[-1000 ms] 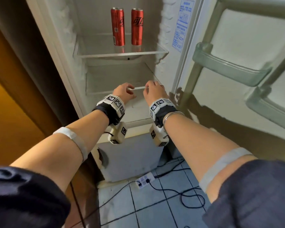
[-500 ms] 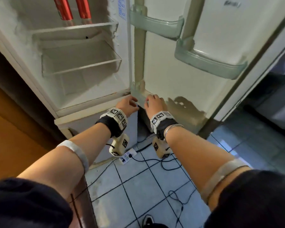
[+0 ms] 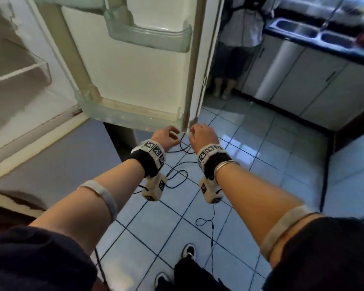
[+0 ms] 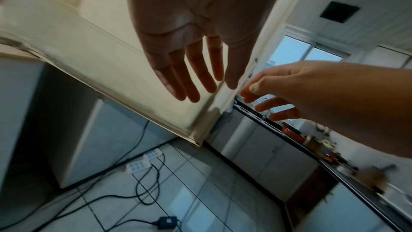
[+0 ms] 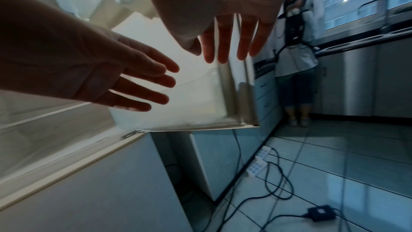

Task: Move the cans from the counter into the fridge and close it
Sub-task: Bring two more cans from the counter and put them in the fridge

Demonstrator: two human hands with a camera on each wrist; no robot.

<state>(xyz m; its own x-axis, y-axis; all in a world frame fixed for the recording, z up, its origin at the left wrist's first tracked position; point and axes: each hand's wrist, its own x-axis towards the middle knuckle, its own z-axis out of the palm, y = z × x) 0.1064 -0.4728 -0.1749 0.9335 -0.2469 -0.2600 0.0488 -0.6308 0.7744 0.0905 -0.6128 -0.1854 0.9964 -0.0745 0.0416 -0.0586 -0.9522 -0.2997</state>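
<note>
The cream fridge door (image 3: pixel 135 80) stands open, its pale green door shelves (image 3: pixel 149 36) empty. No cans are in view. My left hand (image 3: pixel 166 135) and right hand (image 3: pixel 200 133) hover side by side just below the door's lower outer corner (image 3: pixel 186 124). In the left wrist view the left hand (image 4: pixel 194 77) has straight, spread fingers in front of the door's inner face. The right hand (image 5: pixel 231 45) shows straight fingers at the door's outer edge (image 5: pixel 243 94). Neither hand holds anything. Whether the fingers touch the door cannot be told.
The fridge's inside with clear shelves (image 3: pixel 19 70) is at the left. Another person (image 3: pixel 240 28) stands behind the door by a dark counter with a sink (image 3: pixel 313 32). Power strips (image 5: pixel 258 161), cables (image 3: pixel 177 175) and a black adapter (image 5: pixel 321 213) lie on the tiled floor.
The view has swung right, away from the two red cans on the fridge shelf. Both hands have moved from the lower shelf edge to the door's lower outer corner.
</note>
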